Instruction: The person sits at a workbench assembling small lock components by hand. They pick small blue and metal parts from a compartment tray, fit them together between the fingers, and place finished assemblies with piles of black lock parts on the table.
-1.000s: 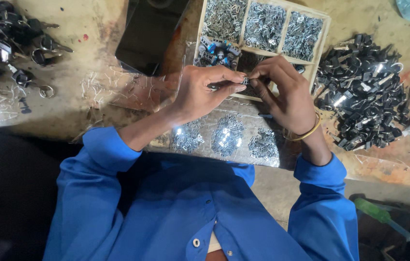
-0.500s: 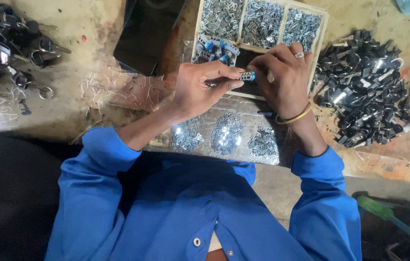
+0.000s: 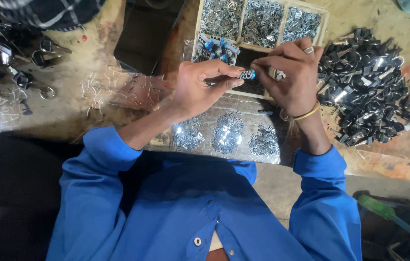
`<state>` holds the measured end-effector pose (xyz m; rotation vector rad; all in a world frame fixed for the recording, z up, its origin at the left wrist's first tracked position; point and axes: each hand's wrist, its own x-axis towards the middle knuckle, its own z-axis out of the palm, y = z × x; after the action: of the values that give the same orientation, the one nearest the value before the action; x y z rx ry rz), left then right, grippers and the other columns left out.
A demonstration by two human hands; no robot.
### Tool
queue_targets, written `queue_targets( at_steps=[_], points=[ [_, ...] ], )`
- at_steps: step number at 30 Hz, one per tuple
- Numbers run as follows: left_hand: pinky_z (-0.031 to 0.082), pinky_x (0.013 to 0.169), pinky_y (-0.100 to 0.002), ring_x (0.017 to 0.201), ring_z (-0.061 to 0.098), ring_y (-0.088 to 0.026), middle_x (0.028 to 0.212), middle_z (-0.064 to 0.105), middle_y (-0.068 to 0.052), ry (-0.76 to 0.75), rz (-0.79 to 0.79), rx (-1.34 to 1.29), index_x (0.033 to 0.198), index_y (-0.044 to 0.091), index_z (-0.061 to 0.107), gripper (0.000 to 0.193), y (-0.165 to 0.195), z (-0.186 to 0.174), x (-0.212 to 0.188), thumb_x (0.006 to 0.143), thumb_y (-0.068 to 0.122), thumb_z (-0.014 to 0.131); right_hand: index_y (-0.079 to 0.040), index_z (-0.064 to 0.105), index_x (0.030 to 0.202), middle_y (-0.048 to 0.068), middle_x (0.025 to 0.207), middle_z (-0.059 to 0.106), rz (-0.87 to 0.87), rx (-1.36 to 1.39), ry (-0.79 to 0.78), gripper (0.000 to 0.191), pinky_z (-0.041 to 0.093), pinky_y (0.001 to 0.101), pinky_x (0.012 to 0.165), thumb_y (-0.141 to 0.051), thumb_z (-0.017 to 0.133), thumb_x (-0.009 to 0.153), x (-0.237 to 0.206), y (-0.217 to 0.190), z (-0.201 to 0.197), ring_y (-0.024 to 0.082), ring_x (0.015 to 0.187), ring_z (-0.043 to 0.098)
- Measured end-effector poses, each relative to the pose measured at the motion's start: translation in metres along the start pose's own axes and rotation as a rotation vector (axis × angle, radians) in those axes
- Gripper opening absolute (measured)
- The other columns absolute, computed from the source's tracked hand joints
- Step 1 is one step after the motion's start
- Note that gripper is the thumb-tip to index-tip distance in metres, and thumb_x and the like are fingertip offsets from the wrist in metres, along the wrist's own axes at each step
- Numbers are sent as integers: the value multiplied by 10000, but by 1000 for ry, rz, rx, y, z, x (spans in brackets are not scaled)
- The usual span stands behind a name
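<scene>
My left hand (image 3: 201,88) pinches a small metal part with a blue end (image 3: 246,74) between thumb and forefinger. My right hand (image 3: 289,77), with a ring and a yellow bangle, meets it from the right and its fingertips touch the same part. Both hands hover over a wooden tray (image 3: 197,29) divided into compartments of small silvery metal pieces, one compartment holding blue-tipped parts (image 3: 217,48). Three little heaps of silvery clips (image 3: 226,135) lie on clear plastic just below my hands.
A large pile of dark metal parts (image 3: 364,82) lies at the right. More dark ringed parts (image 3: 2,53) are scattered at the far left. A dark flat box (image 3: 142,34) sits left of the tray. A green-handled tool (image 3: 383,212) rests at lower right.
Both hands have shifted slightly toward me and the fingertips have closed in on the blue-tipped part; the view has tilted a little.
</scene>
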<state>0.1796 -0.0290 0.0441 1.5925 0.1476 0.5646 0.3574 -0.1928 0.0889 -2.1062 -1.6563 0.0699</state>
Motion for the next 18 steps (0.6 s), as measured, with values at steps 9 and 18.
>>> queue_targets(
  at_steps=[9,18],
  points=[
    [677,881,-281,997,785,-175,1083,783,-139,5,-17,1,1057,-25,742,131,1,-1,-1,938,-15,795,-68,760,1138,56,1133,720,84,466,2,129,468,347,969,-45,798,1017,5,-14,-16,226,1065,629],
    [695,846,-282,978,798,-200,1065,783,-147,-3,56,43,1054,0,754,126,-6,1,0,937,8,801,-30,733,1132,93,1122,740,-12,278,-37,140,516,363,977,-14,774,999,5,-25,-24,264,1021,715]
  ],
)
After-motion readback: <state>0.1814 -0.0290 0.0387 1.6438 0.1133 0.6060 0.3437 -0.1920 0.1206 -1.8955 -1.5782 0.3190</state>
